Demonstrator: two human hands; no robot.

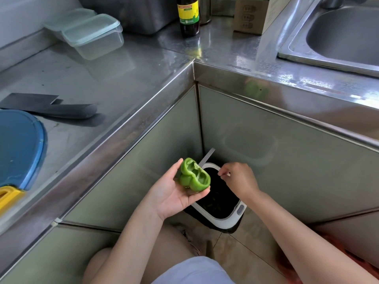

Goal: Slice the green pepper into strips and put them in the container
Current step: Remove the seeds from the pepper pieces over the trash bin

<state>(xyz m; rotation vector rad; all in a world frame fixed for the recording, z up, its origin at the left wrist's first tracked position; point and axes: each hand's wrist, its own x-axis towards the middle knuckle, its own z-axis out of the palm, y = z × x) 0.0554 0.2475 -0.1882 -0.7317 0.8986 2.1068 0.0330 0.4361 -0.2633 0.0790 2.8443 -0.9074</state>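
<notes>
While the left hand (174,193) holds the green pepper (194,178) just over the left edge of the bin (225,221), the right hand (240,179) hangs over the bin's dark mouth. The left hand lies palm up. Its fingers (204,192) and thumb curl round the pepper like a cup. The pepper's cut, hollow end points up and a bit toward the right hand. The two are near but not touching.

The right hand's fingertips are pressed close together. I cannot tell if they hold a tiny bit of pepper.

No strips are cut yet, so I think the cleaning step is almost done. The next move probably turns on one thing: the knife (51,107) and the blue chopping board (18,148) lie up on the bench (102,78), high and far to the left of the bin. The left hand is on that side, so it is nearer to them. The clear container (94,35) sits on the bench too, farther back from the bin.
</notes>
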